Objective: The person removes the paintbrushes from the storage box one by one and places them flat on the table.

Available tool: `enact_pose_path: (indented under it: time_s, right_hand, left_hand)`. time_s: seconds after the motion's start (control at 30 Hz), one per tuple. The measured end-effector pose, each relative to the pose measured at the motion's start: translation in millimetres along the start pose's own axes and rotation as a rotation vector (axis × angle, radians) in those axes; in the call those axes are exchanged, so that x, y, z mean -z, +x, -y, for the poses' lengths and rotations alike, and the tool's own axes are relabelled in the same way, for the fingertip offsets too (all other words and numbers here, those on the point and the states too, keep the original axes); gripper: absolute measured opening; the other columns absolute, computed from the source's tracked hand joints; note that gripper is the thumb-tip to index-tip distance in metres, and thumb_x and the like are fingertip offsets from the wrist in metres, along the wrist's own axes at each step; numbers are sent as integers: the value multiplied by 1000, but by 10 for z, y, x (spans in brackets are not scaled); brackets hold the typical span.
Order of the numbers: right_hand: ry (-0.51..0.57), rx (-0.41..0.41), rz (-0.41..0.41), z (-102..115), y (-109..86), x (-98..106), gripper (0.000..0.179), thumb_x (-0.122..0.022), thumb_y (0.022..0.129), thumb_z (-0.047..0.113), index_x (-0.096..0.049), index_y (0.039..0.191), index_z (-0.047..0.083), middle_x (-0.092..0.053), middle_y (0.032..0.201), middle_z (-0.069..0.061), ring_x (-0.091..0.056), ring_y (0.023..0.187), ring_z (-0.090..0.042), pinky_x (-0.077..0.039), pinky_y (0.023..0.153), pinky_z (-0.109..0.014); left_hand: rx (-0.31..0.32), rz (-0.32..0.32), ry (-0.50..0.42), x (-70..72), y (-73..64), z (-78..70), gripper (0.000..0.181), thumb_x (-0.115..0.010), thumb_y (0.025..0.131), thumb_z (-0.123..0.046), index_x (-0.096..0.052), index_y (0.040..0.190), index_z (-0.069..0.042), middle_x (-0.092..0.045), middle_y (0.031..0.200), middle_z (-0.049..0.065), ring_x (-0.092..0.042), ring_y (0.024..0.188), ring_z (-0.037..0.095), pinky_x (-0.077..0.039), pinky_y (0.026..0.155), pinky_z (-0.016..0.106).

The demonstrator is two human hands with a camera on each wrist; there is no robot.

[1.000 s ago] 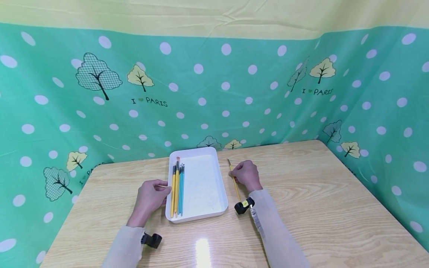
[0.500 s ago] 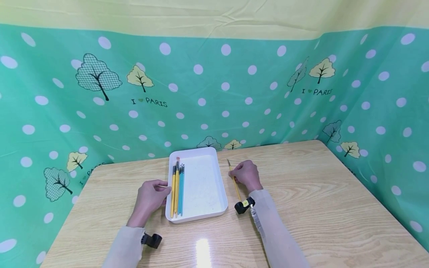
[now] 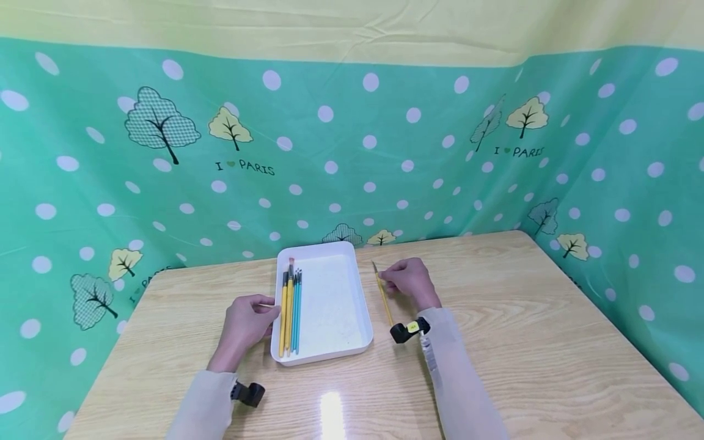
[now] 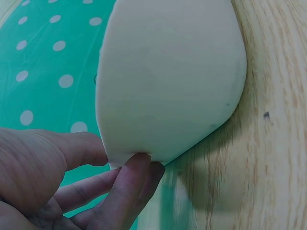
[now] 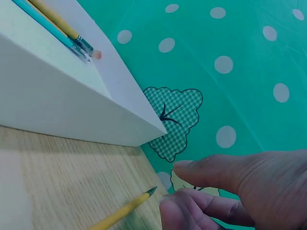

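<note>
A white tray (image 3: 332, 305) lies on the table with several paintbrushes along its left side: yellow-handled brushes (image 3: 289, 315) beside thin teal-handled brushes (image 3: 297, 315). My left hand (image 3: 249, 322) holds the tray's left wall; in the left wrist view its thumb is at the upper rim and its fingertips (image 4: 135, 167) press low on the wall (image 4: 168, 72). Right of the tray, a slim yellow paintbrush (image 3: 383, 293) lies on the wood, dark tip away from me. My right hand (image 3: 409, 282) is just right of it, and the right wrist view shows thumb and fingers apart, holding nothing.
The wooden table (image 3: 511, 305) extends right and toward me. A green dotted cloth (image 3: 352, 153) with printed trees hangs along the table's back and sides. Black cameras sit on the left wrist (image 3: 250, 394) and the right wrist (image 3: 406, 332).
My right hand has let go of the slim yellow paintbrush and shifted slightly right, away from it. The brush stays on the table. My left hand keeps its hold on the tray.
</note>
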State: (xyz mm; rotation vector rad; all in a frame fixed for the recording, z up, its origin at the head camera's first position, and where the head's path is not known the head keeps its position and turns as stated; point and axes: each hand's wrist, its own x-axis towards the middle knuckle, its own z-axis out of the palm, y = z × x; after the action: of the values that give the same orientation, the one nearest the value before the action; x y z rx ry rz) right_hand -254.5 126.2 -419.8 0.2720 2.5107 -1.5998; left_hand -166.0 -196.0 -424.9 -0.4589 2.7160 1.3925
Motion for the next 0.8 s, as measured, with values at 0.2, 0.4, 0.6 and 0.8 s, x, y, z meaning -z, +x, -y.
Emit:
enact_pose_path:
  time_s: [0.2,0.4,0.6,0.8]
  right_hand:
    - [20,7,20,87,-40,-24,15,-79,88,18,-77,92,5,-76,86,-11,-71,74,-19,-64,75,-34]
    - [59,19,46,197,-83,-90,17,-78,89,16,-75,98,2,-76,99,-17,-75,85,-29,-66,84,-40]
    - [54,21,58,285,-107,-168,19,-78,89,17,-74,100,2,-76,101,-17,-76,90,-33,-66,85,-43]
    - [53,45,93,360,-135,-283,15,-78,89,15,-74,96,3,-75,94,-12,-74,78,-21,-66,83,-41]
  left_hand:
    - [2,-3,8,-9,9,0,35,-68,95,-17,-67,126,0,-71,108,21,-72,76,17,-66,67,31]
    - [14,-4,10,-2,4,-4,35,-69,95,-17,-67,127,-1,-71,109,21,-72,77,18,-66,67,30]
    - [16,1,6,-4,7,-10,35,-69,95,-18,-67,127,-1,-70,108,21,-71,77,18,-65,66,29]
    - [11,-2,1,-9,16,-5,35,-69,95,-17,-67,126,0,-71,107,21,-71,75,17,-65,65,29]
